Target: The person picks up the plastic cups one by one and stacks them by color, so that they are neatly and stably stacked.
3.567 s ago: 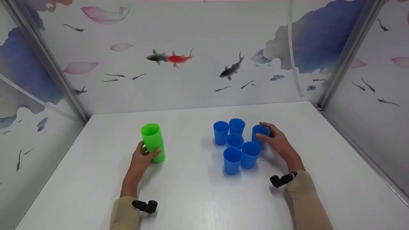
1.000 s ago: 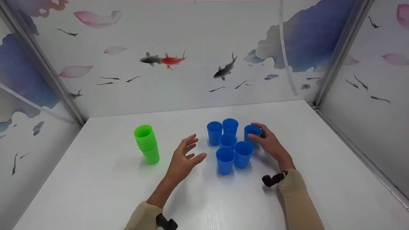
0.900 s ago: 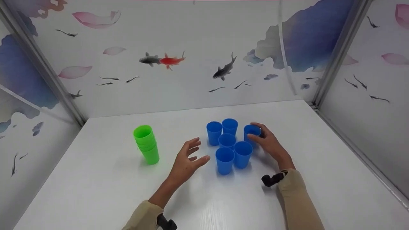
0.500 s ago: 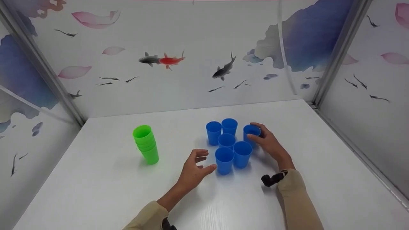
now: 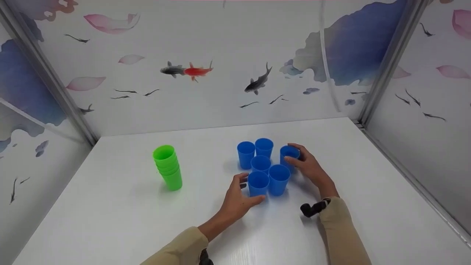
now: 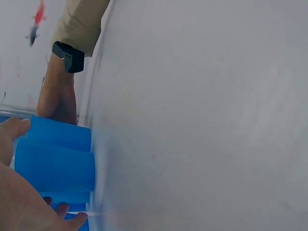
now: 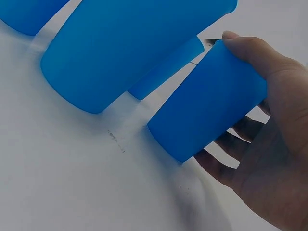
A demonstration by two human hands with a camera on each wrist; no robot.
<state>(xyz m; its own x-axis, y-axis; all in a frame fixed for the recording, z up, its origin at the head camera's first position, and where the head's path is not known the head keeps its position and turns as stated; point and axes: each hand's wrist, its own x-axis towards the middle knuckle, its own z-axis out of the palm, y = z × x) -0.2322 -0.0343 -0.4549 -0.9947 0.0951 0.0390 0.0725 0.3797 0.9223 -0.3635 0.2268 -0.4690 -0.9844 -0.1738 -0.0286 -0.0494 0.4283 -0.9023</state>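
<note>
My left hand (image 5: 237,198) spreads round the nearest blue cup (image 5: 258,183), thumb in front of it and fingers at its left side. A gap shows between palm and cup. In the left wrist view that cup (image 6: 57,168) lies between thumb and fingers. My right hand (image 5: 311,167) holds the rightmost blue cup (image 5: 288,154), thumb at its near side and fingers behind. The right wrist view shows this cup (image 7: 207,101) standing on the table, gripped from the side. Several other blue cups (image 5: 279,180) stand upright between the hands.
A stack of green cups (image 5: 168,167), nested and leaning slightly, stands on the left of the white table (image 5: 110,206). Printed wall panels (image 5: 206,99) enclose the back and sides. A black device (image 5: 314,209) is strapped at the right wrist.
My left hand has left the green stack and moved right to the nearest blue cup, its thumb now crossing the cup's front. The right hand keeps its grip in place.
</note>
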